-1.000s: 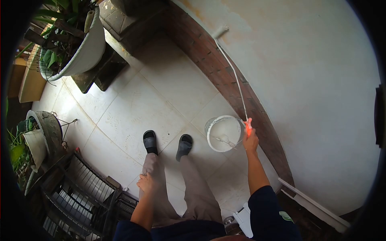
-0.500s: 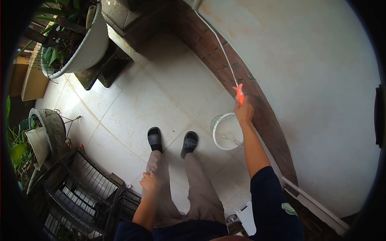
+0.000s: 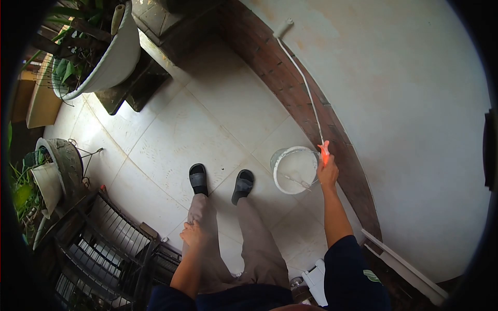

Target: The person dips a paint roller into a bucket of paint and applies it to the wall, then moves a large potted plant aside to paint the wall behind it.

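My right hand (image 3: 327,172) is closed around the orange handle of a paint roller (image 3: 314,104). Its long white wire frame runs up past the brick strip, and the white roller head (image 3: 283,28) lies against the lower part of the white wall (image 3: 410,119). Just left of that hand, a white bucket (image 3: 276,173) on the floor holds what looks like white paint, with a thin stick-like tool (image 3: 296,181) in it. My left hand (image 3: 193,234) rests on my trouser leg near the knee, fingers laid over the cloth, holding nothing.
Red-brown bricks (image 3: 290,88) line the wall's foot. On the left are a large white plant pot (image 3: 116,67), a smaller grey pot (image 3: 70,163) and a black slatted rack (image 3: 104,233). A pale plank-like piece (image 3: 404,267) lies at lower right. Light tiles (image 3: 171,135) cover the floor.
My right hand has come down and slightly right with the paint roller, so the roller head now shows at the wall's lower edge. My left hand stays on the leg.
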Available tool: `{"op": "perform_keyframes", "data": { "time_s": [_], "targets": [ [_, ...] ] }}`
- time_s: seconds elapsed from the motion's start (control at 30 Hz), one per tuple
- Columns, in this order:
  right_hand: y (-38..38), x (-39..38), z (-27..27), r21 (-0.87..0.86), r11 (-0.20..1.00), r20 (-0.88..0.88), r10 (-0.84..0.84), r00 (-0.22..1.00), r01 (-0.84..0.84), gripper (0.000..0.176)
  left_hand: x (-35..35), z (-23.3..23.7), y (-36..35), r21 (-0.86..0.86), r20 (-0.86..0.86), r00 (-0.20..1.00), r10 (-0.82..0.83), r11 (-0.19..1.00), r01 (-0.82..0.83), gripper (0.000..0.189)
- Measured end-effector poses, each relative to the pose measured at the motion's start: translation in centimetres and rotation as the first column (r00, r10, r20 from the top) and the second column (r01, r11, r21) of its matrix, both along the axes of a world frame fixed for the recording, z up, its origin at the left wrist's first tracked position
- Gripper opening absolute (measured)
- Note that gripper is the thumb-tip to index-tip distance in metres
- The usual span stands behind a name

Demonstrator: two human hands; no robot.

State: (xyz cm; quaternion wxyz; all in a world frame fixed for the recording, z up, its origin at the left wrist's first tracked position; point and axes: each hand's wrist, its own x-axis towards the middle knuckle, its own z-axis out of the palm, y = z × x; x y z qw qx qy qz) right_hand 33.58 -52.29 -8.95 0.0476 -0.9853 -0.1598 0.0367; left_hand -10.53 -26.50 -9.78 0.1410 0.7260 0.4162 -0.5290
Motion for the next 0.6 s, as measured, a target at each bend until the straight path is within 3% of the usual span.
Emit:
{"op": "perform_keyframes", "data": {
  "time_s": [0.07, 0.17, 0.23, 0.3, 0.47, 0.6],
  "targets": [
    [-1.3, -1.1, 0.0, 0.001, 1.000, -0.012, -0.030, 0.999, 0.030, 0.033, -0.4, -0.6, 0.0, 0.004, 0.006, 1.000, -0.004, 1.000, 0.004, 0.068],
    [1.5, -0.3, -0.9, 0.077, 0.997, 0.011, 0.024, 1.000, -0.025, 0.033, 2.6, 2.3, 1.6, -0.099, -0.082, 0.986, 0.142, 0.984, -0.150, 0.086],
    [5.4, 1.4, -2.2, 0.118, 0.992, 0.017, 0.050, 0.999, -0.052, 0.033, 1.9, 1.6, 1.3, -0.088, -0.085, 0.986, 0.141, 0.985, -0.149, 0.087],
    [10.4, 3.4, -3.1, 0.023, 0.999, -0.009, 0.046, 0.999, -0.046, 0.036, 1.6, 1.4, 1.4, -0.080, -0.081, 0.987, 0.139, 0.986, -0.146, 0.088],
    [21.9, 6.9, -2.0, 0.058, 0.995, -0.024, 0.077, 0.997, -0.075, 0.040, 1.8, 1.7, 1.3, -0.077, -0.066, 0.992, 0.112, 0.990, -0.117, 0.090],
    [23.2, 7.2, -1.4, 0.046, 0.998, -0.064, 0.056, 0.996, -0.053, 0.041, 1.1, 1.2, 0.9, -0.037, -0.014, 0.999, 0.035, 0.999, -0.036, 0.082]
  ]
}}
